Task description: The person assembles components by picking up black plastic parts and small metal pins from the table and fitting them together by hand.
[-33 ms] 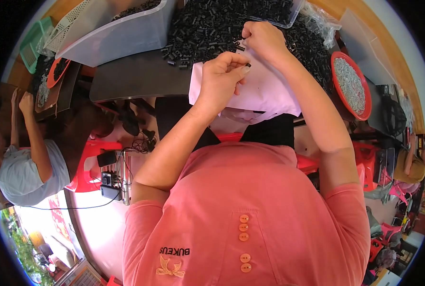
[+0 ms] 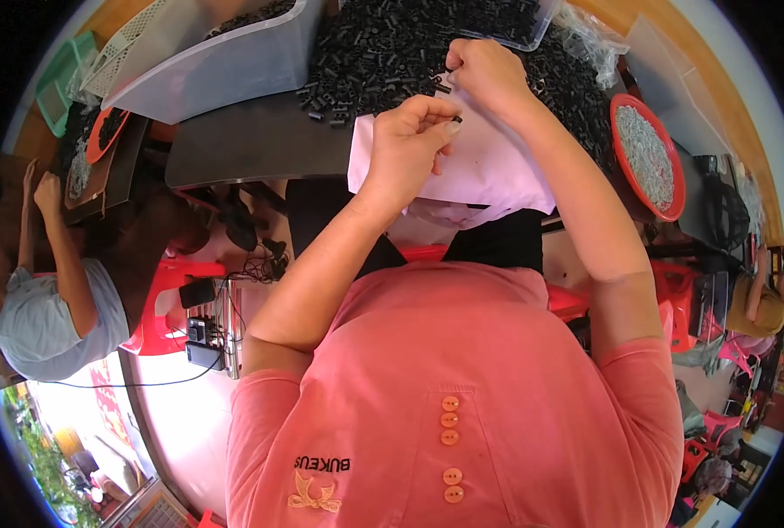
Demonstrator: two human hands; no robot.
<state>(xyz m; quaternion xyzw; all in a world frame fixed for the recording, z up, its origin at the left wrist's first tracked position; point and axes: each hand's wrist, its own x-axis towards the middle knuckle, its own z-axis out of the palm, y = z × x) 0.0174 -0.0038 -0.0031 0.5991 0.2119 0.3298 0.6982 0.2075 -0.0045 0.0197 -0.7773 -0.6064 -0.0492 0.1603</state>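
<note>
Between the thumb and fingertips of my left hand (image 2: 410,145) is a small black cylindrical piece (image 2: 457,120). That hand is above a pale pink cloth (image 2: 489,163) draped over the table's near edge. My right hand (image 2: 489,75) is farther off and to the right, its fingers curled closed at the near side of a wide pile of small black cylindrical pieces (image 2: 366,66). What those fingers pinch, if anything, is hidden. A few black pieces (image 2: 443,84) lie on the cloth's far edge between my hands.
A translucent plastic bin (image 2: 216,84) stands left on the dark table (image 2: 251,150). At the right is a red round tray (image 2: 679,189) of small silvery pieces, near a clear plastic bag (image 2: 590,44). Another person (image 2: 62,299) sits at the left; cables and small black devices (image 2: 203,339) are below.
</note>
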